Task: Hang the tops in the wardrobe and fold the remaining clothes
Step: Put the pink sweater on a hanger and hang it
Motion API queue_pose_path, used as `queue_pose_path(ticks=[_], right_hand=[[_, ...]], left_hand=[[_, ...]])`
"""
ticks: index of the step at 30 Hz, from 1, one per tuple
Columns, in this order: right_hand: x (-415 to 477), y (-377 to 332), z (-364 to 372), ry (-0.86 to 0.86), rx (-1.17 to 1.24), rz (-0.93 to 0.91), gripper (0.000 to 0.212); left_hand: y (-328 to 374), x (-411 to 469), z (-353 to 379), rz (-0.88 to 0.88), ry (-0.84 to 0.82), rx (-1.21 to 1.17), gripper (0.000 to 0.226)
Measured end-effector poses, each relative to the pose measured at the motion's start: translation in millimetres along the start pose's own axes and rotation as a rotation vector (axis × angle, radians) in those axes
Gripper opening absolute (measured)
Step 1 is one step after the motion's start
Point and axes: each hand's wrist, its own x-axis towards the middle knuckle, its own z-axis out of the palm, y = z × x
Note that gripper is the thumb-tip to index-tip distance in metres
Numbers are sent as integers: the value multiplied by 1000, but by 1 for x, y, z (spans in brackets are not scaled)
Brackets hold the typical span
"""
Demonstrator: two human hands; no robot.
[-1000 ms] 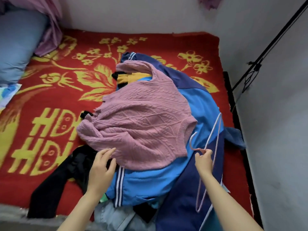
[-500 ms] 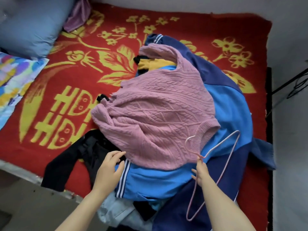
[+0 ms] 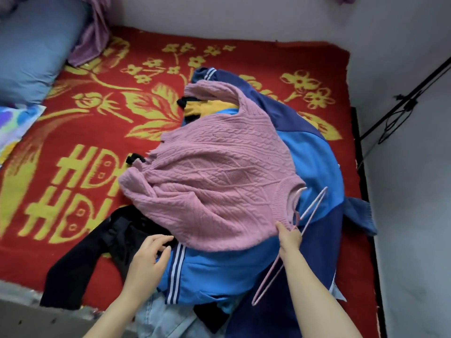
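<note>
A pink cable-knit sweater [image 3: 219, 172] lies spread on top of a pile of clothes on the bed. Under it are a blue and navy track jacket [image 3: 314, 154], a black garment [image 3: 97, 252] at the near left and pale jeans [image 3: 163, 318] at the near edge. My right hand [image 3: 289, 237] grips a thin pink hanger [image 3: 310, 211] right at the sweater's ribbed hem, the hook against the knit. My left hand [image 3: 151, 259] hovers with loosely bent fingers over the black garment and the jacket's striped edge, holding nothing.
The bed carries a red blanket with yellow flowers [image 3: 97, 113]. A blue pillow [image 3: 31, 50] and a purple cloth [image 3: 90, 37] lie at the far left. A white wall [image 3: 410, 191] with a black rod [image 3: 405, 103] closes the right side.
My right hand has brought the hanger up to the sweater's ribbed hem. My left hand stayed by the black garment. The camera view has shifted slightly.
</note>
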Motion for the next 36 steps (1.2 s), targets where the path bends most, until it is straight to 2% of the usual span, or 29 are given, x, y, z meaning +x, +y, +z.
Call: queue_pose_path(ticks=[2,4,6,8,10,13,17,21,23,25,29,32,36], right_hand=[[-17,-16,-12,7,-8,-90,23],[-43,-42,-20,-21,-17,-218,9],[-80,-74,-26,-44,-28,-387,24],[-115,-110,-31,-136,-79,-573,33],[-159,-144,-31,-252,-104,-739,37],[-222,-187,-29,-337,-96,-895,35],[-291,-236,-34,-456,134,-947,41],[-353,-278,-41,-616,367,-990,48],[-376,-290,-46,-672,391,-1025,56],[-394,-298,-52,-704,365,-1080,52],[-418,-300,-70,-700,310,-1158,35],[-430,-292,-86,-694,245,-1182,36],[-443,-279,-102,-650,232,-1189,46]], left_hand=[[-1,2,-1,29,-23,-32,23],[-1,3,-9,81,-56,-61,21],[-1,2,-23,142,-88,-71,21],[1,7,-34,180,-95,-91,20],[4,13,-54,218,-75,-134,18],[11,23,-82,266,-49,-197,18],[21,25,-113,326,26,-263,17],[48,28,-154,459,133,-302,15],[66,29,-172,539,179,-311,16],[85,29,-184,602,173,-301,18],[120,29,-196,689,35,-303,36],[147,25,-192,699,-126,-383,52],[187,13,-178,677,-427,-513,65]])
